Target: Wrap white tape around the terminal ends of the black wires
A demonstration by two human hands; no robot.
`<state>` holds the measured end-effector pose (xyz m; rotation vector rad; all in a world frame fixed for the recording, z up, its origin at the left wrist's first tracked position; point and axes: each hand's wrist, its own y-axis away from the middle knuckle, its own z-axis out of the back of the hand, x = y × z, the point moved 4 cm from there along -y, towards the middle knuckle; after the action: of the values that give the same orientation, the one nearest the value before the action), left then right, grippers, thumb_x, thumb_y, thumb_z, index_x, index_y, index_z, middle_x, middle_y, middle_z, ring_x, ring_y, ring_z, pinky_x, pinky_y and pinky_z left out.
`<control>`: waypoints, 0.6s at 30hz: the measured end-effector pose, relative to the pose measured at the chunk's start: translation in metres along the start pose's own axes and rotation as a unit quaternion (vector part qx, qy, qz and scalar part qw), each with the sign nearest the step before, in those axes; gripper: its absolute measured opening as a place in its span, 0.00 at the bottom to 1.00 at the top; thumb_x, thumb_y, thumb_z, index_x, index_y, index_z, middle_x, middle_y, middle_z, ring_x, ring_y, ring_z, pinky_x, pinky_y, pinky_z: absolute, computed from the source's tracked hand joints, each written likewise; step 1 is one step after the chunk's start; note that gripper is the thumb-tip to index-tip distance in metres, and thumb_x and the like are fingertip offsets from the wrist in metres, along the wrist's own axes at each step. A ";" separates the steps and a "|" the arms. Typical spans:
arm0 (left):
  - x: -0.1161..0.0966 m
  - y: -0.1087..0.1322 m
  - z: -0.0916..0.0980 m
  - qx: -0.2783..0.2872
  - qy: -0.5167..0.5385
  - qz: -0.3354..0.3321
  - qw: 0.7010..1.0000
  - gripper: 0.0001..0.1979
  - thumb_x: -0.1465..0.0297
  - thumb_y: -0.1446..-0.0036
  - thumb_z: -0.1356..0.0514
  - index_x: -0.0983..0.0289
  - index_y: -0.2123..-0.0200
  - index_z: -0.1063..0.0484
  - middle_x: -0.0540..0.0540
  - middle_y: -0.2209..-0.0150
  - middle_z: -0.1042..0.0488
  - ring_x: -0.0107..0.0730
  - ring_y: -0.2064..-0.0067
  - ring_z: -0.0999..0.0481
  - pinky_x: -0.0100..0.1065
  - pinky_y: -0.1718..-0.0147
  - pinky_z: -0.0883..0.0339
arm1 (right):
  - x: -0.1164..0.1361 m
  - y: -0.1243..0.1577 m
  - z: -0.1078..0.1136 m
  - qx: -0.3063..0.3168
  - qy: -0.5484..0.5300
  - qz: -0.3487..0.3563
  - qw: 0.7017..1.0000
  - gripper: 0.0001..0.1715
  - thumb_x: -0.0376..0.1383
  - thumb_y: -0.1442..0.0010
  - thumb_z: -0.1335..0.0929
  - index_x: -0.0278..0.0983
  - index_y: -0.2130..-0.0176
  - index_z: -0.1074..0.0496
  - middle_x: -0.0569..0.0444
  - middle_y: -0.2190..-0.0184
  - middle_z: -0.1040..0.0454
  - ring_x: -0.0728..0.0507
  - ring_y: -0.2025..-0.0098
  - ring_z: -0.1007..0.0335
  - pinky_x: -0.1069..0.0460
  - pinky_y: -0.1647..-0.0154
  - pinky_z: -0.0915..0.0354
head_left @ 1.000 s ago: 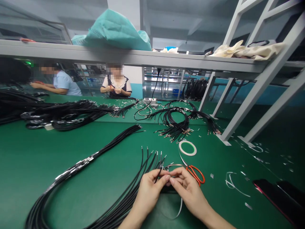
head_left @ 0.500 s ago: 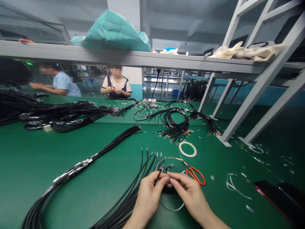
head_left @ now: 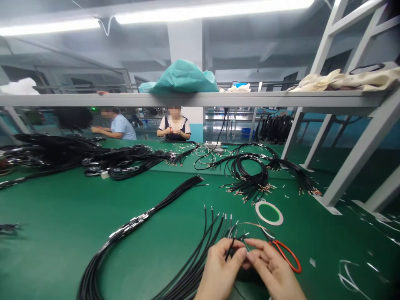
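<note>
My left hand [head_left: 222,266] is closed, thumb and fingers pinching one thin black cable [head_left: 230,249]. Its thumb tip meets the fingertips of my right hand [head_left: 271,266], which is also closed in a pinch; whatever lies between those right fingertips is too small to make out. Several more black cables [head_left: 195,271] with bare metal ends fan out left of and behind my left hand. Orange-handled scissors [head_left: 295,257] lie just beyond my right hand, their blades partly hidden. Behind them rests a flat white roll of tape [head_left: 258,210], with a narrow strip near it.
A long black cable bundle [head_left: 156,208] curves across the green table [head_left: 56,241] on the left. Coiled cables [head_left: 246,179] lie farther back. A grey shelf frame [head_left: 353,175] stands at right, a teal cloth bundle [head_left: 184,77] on top. Two people sit beyond the table.
The view has tilted up and turned left, so everything sits lower and farther right. My hands remain together at the cable, the right fingers slightly more spread.
</note>
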<state>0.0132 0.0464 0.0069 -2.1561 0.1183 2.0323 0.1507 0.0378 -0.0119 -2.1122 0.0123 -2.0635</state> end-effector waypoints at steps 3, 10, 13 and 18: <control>0.002 -0.001 0.001 -0.018 0.025 0.002 1.000 0.15 0.61 0.49 0.36 0.69 0.70 0.24 0.56 0.73 0.24 0.34 0.70 0.25 0.30 0.69 0.31 | 0.003 0.003 -0.005 -0.005 -0.006 0.007 1.000 0.24 0.51 0.41 0.35 0.37 0.54 0.30 0.46 0.68 0.21 0.39 0.63 0.23 0.47 0.61 0.28; 0.011 -0.003 0.001 -0.048 0.080 0.003 0.996 0.15 0.60 0.55 0.33 0.68 0.74 0.23 0.56 0.75 0.22 0.36 0.72 0.23 0.33 0.70 0.29 | -0.002 0.003 -0.002 0.052 0.008 0.019 0.998 0.24 0.49 0.41 0.34 0.39 0.50 0.30 0.43 0.57 0.22 0.37 0.55 0.25 0.46 0.53 0.29; 0.012 -0.004 0.002 -0.070 0.082 0.024 0.994 0.15 0.60 0.58 0.31 0.68 0.75 0.24 0.56 0.78 0.22 0.36 0.74 0.23 0.33 0.73 0.28 | -0.003 0.003 0.000 0.062 0.025 0.008 0.998 0.25 0.49 0.43 0.33 0.40 0.49 0.30 0.43 0.56 0.22 0.36 0.54 0.25 0.45 0.52 0.29; 0.001 0.001 0.002 -0.076 0.045 0.003 0.996 0.12 0.63 0.52 0.34 0.67 0.74 0.26 0.53 0.76 0.23 0.34 0.73 0.23 0.31 0.72 0.28 | 0.017 0.010 -0.006 0.045 0.036 0.052 0.997 0.24 0.47 0.40 0.34 0.38 0.48 0.31 0.43 0.55 0.23 0.36 0.53 0.26 0.41 0.49 0.32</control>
<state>0.0111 0.0460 0.0054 -2.3399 -0.0187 2.0087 0.1468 0.0251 0.0034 -1.9431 0.0382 -2.0393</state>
